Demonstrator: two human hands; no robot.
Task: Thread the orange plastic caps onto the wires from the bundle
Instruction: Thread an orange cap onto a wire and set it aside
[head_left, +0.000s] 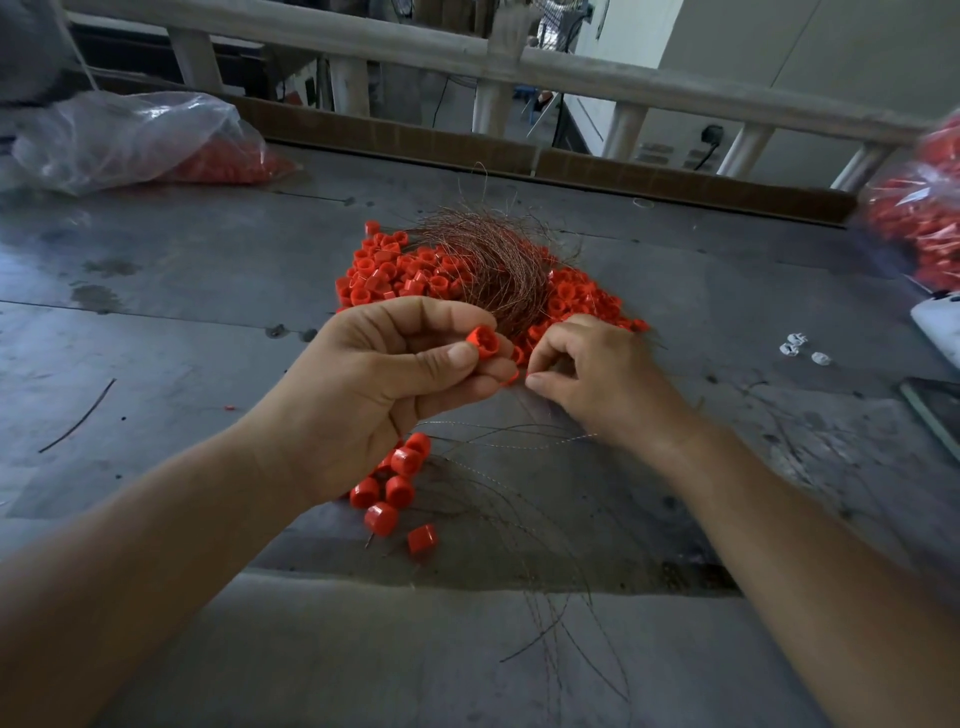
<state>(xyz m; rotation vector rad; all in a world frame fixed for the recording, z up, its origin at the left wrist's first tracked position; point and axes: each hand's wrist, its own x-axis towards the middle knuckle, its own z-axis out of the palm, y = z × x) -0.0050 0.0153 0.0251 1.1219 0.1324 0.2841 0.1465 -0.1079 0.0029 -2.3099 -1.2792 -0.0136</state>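
Smooth glossy orange plastic caps, thin coppery metal wires, dull stained grey tabletop.

1. Bag of caps at right: blurred and cut by the edge.
2. Right hand — any wire in its pinch is too fine to tell.
3. Left hand covers part of its pinched cap.

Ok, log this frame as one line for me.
left hand: pinches orange cap | right hand: curled by wire bundle, hold unclear | loose caps: piled behind
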